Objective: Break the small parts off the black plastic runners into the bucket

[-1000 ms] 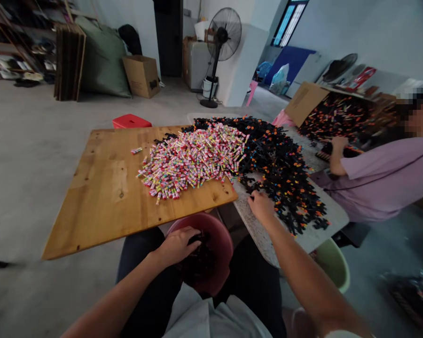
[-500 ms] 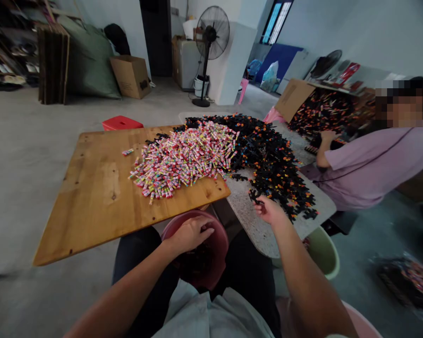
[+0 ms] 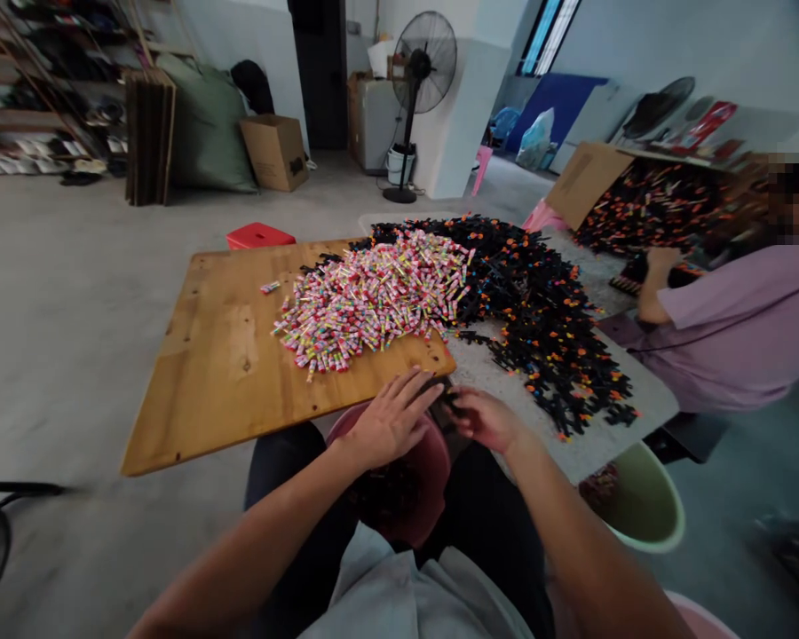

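My left hand (image 3: 392, 424) hovers over the red bucket (image 3: 438, 466) between my knees, its fingers stretched out beside the board's near edge. My right hand (image 3: 485, 419) is closed with bent fingers just to its right. A small black plastic piece (image 3: 450, 401) shows dimly at those fingertips, partly hidden. Dark pieces lie inside the bucket. On the wooden board (image 3: 217, 390) is a heap of small pink-and-white printed tubes (image 3: 379, 293) with red and yellow ends. Behind and right of it, black plastic pieces with orange dots (image 3: 539, 302) cover much of the speckled table (image 3: 493, 377).
A person in a pink shirt (image 3: 746, 311) sits at the right, a hand near more dark pieces. A green tub (image 3: 662, 506) stands under the table's right side. Beyond the board are a red stool (image 3: 259, 235), a cardboard box (image 3: 276, 153) and a standing fan (image 3: 409, 106).
My right hand has moved left from the table's edge toward my left hand, carrying the black piece. My left hand has risen slightly and straightened its fingers. The view has shifted left.
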